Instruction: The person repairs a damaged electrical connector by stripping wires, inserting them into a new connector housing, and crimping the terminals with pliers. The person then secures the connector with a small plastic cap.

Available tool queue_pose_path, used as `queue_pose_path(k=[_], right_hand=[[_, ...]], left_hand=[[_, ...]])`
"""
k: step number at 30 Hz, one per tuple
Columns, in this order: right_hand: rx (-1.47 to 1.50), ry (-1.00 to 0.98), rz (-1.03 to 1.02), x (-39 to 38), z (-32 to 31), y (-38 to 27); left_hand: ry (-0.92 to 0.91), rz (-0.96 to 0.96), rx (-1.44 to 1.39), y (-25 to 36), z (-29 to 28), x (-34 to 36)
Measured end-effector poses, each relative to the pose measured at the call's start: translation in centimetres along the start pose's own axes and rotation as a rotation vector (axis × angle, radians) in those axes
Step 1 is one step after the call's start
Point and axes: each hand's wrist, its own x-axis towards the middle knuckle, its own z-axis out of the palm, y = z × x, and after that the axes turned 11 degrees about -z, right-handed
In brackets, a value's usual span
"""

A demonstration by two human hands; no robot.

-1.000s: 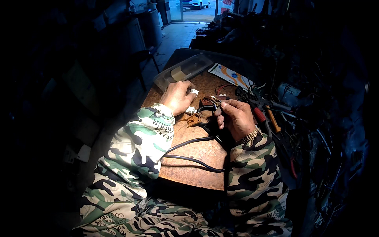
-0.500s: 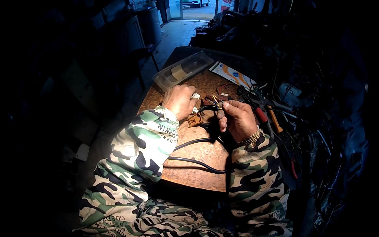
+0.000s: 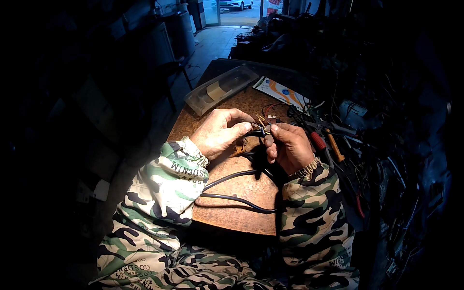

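Across your lap, loose camouflage cloth [image 3: 208, 266] bunches in soft folds, matching the elastic-cuffed sleeves [image 3: 169, 188] on your arms. Beyond it, the near edge of the brown tabletop [image 3: 237, 220] bows across your view, its speckled, worn surface brightly lit. Smooth black cable [image 3: 241, 200] bends over it in two strands, leaving a strip of board between the lower strand and that edge. Farther in, your left hand [image 3: 222, 133] partly hides an orange-brown plastic housing [image 3: 239, 149]. Your right hand [image 3: 290, 145] pinches thin wires [image 3: 261, 121] over the middle of the table; your left thumb and forefinger lie close together just beside them, but you cannot tell what they grip.

To your right, a red handle [image 3: 317, 140] and an orange handle [image 3: 334, 145] lie among tangled leads, crowding that side. Past your hands, a shallow clear plastic box [image 3: 195, 102] sits by the left edge, with a flat printed card [image 3: 282, 93] slanting to its right. Beyond, tiled floor [image 3: 212, 46] runs toward daylight and a white car [image 3: 235, 5].
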Motion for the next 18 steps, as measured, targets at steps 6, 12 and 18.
queue_pose_path(k=[6,12,18], right_hand=[[-0.022,-0.032,-0.032,0.3,0.0,0.5],[-0.053,0.010,-0.079,0.3,-0.4,0.7],[-0.038,-0.006,-0.086,0.5,-0.2,0.7]], left_hand=[[-0.030,-0.063,-0.015,-0.5,-0.2,0.2],[0.030,0.112,0.087,-1.3,0.2,0.9],[0.062,0.143,0.090,-1.3,0.2,0.6]])
